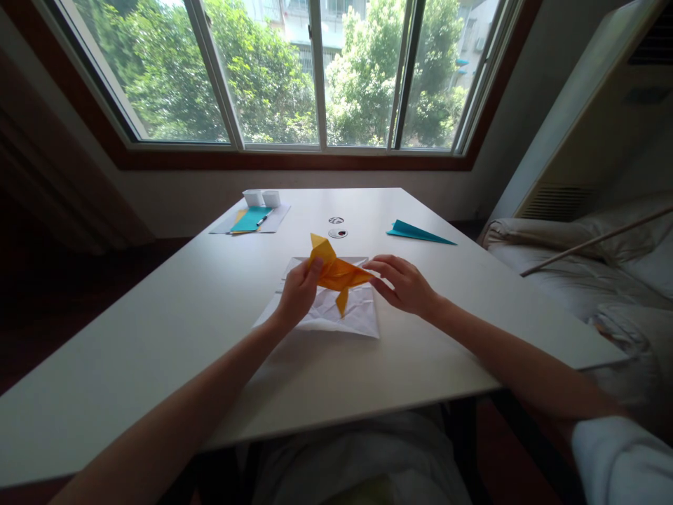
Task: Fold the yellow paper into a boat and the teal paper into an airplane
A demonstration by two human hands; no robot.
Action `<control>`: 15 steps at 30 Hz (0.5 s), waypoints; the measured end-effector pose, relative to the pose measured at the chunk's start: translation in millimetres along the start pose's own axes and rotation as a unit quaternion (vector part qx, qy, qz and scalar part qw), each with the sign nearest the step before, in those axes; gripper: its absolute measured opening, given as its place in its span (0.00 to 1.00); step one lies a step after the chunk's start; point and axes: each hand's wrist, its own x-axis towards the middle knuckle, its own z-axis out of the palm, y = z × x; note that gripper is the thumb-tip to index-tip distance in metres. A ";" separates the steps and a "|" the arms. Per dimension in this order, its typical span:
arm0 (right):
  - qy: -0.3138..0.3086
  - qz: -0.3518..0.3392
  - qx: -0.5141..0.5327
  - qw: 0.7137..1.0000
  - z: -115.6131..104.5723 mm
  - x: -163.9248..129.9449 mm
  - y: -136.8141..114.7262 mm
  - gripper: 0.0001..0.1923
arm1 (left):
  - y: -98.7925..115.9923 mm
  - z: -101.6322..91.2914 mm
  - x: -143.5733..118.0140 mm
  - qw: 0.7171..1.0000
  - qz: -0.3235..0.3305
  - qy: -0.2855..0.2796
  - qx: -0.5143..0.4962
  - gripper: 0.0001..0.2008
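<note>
Nothing readable anywhere in this shot, honestly. The orange folded paper [336,272] has no print on it, and neither does the creased white sheet [336,315] under it. The teal paper plane [418,232] is plain too. The papers at the far end of the counter [158,337], the teal and orange sheets [249,219] with a pen on top, show no writing I can make out. The two small white boxes [261,198] look blank. There are two little round things [337,226] mid-counter with dark marks, but they're too small to tell if that's text or a logo.
</note>
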 end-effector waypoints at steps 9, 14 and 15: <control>-0.009 0.076 0.126 0.989 5.7 6.0 -9.3 0.14 | 8.2 3.2 -8.8 0.987 0.077 -0.111 0.084 0.17; -0.089 0.138 0.205 0.965 7.7 6.2 -13.4 0.11 | 8.3 5.3 -11.4 0.982 0.076 -0.139 0.097 0.18; -0.095 0.142 0.210 0.963 7.6 6.6 -14.6 0.11 | 8.3 6.2 -11.8 0.982 0.072 -0.147 0.096 0.18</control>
